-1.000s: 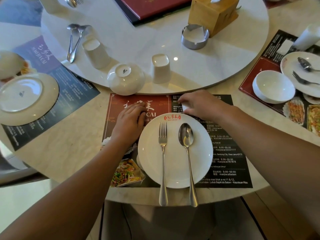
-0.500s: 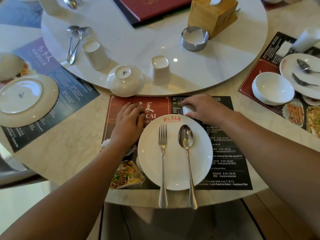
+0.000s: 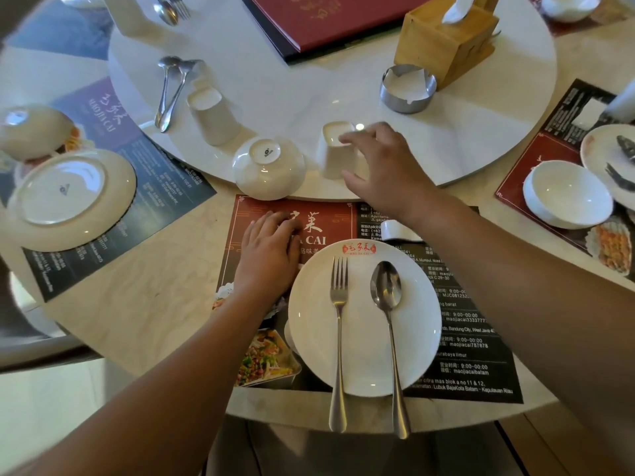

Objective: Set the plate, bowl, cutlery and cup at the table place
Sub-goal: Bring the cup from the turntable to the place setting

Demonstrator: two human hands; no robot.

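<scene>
"MAO JIA CAI" on plate [image 3: 364, 317], "9:00-00:00", "maojiacaibatam" on placemat [image 3: 481, 355]

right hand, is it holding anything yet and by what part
Nothing yet. The right hand is open around the upturned cup, fingers by its base, thumb low near its side; no grip closed. The left hand lies flat on the placemat.

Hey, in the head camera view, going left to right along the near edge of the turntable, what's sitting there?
Spoon and fork pair → upside-down cup → upside-down bowl → second upside-down cup, with the right hand open around it → metal ashtray, set farther back.
</scene>
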